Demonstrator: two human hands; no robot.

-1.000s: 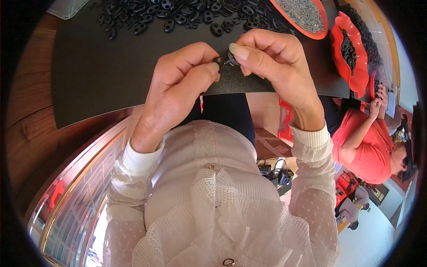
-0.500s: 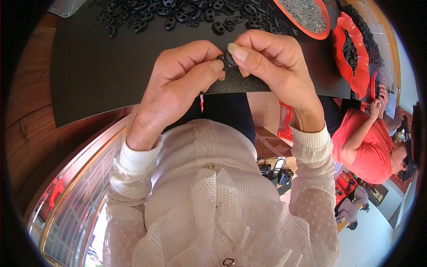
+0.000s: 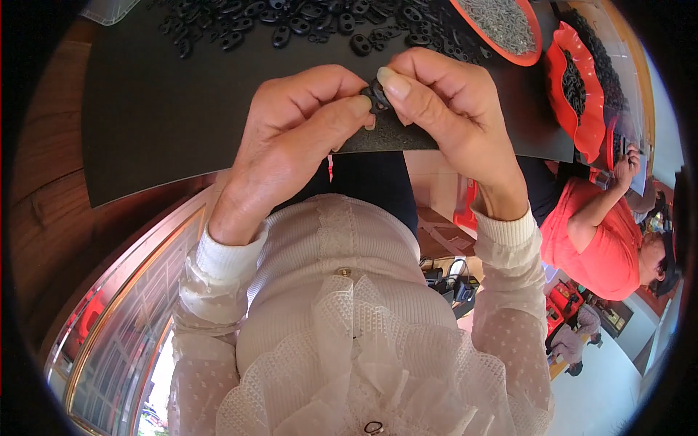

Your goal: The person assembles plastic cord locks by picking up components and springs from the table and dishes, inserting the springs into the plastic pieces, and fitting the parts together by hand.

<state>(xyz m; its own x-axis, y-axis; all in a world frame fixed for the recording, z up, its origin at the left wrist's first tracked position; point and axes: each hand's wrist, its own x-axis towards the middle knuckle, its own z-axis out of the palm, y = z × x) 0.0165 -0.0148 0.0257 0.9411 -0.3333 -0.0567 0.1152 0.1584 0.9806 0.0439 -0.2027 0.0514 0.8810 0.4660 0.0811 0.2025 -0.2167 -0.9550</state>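
Over the near edge of the black work mat, my two hands meet at a small black plastic cord lock. My left hand pinches its left side between thumb and fingers. From the right, my right hand grips it too, thumb on top and fingers curled behind. The fingertips cover much of the piece, so I cannot tell whether it is one part or two pressed together. Just beyond my hands lies a spread pile of black oval two-holed cord lock pieces.
An orange-red dish of small silvery springs stands at the far right. Beside it is a wavy-edged red bowl of small black parts, with a heap of black pieces beyond. A co-worker in a red top sits to the right.
The cord lock has turned slightly in my fingertips, and my hands have drawn a little closer together. The co-worker's arm on the right has shifted.
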